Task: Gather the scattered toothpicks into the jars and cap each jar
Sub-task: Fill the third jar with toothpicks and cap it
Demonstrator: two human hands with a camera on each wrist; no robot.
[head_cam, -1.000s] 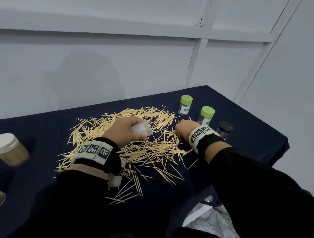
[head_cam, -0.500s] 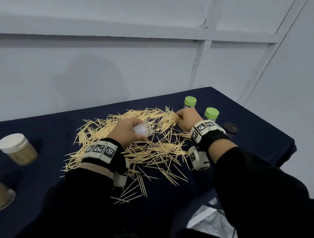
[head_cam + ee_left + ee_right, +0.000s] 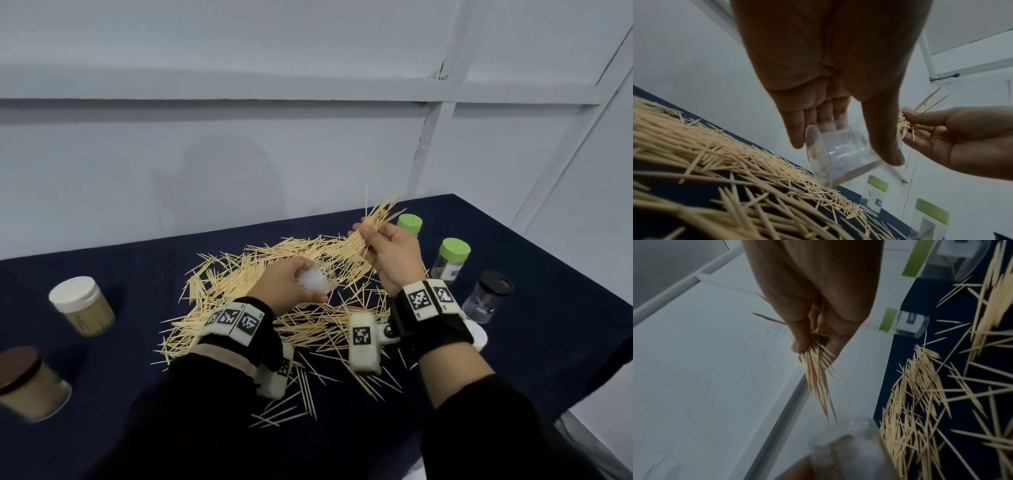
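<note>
Nearest on the dark-blue cloth-covered bench (image 3: 513, 342), loose pale wooden toothpicks (image 3: 308, 387) trail off the main scattered heap (image 3: 239, 284). Over that heap the left hand (image 3: 287, 284) curls its fingers and thumb round a small clear plastic jar (image 3: 317, 282), uncapped and tipped on its side, mouth toward the right hand. The left wrist view shows the jar (image 3: 838, 155) clear of the heap, with nothing visible inside it. Just beyond, the right hand (image 3: 390, 253) is raised above the bench and pinches a fanned bundle of toothpicks (image 3: 373, 222); their tips point down at the jar's mouth (image 3: 842, 431). Right of it stand a clear jar with a black lid (image 3: 488, 298) and two green-capped clear jars (image 3: 450, 260) (image 3: 409, 224). At the left stand a white-lidded jar (image 3: 82, 306) and a brown-lidded jar (image 3: 29, 383), both holding tan contents.
</note>
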